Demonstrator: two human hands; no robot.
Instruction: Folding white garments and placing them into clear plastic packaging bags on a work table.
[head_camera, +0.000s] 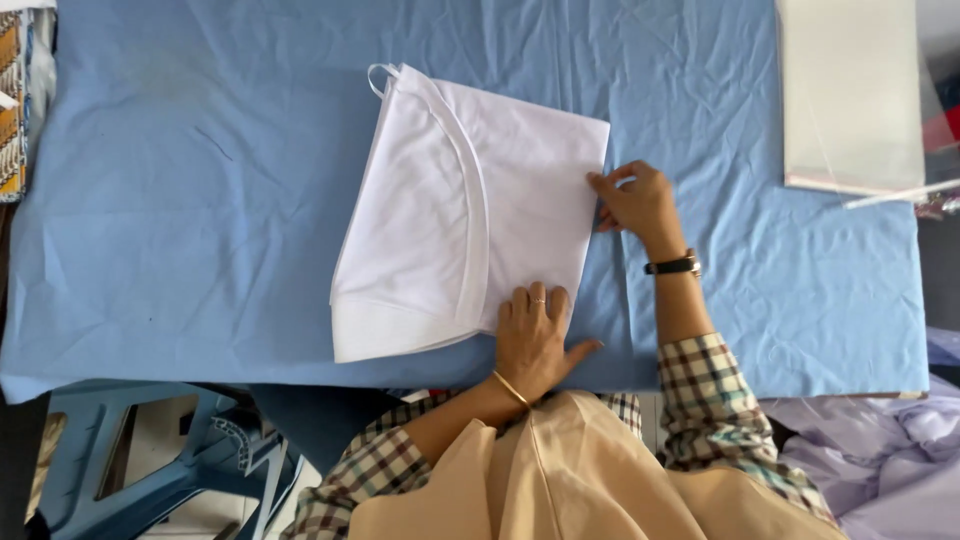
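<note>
A folded white garment (460, 210) lies on a table covered with a blue cloth (200, 200). A thin strap loop sticks out at its top left corner. My left hand (533, 335), with a ring and a gold bangle, rests flat with its fingers on the garment's lower right edge. My right hand (635, 200), with a black wristwatch, pinches the garment's right edge near the upper corner. Both my sleeves are checked.
A stack of clear plastic bags (850, 95) lies at the table's top right. Lilac fabric (900, 450) is heaped at the lower right. A blue plastic stool (150, 450) stands below the table's front edge. Patterned items (12, 100) sit at the far left.
</note>
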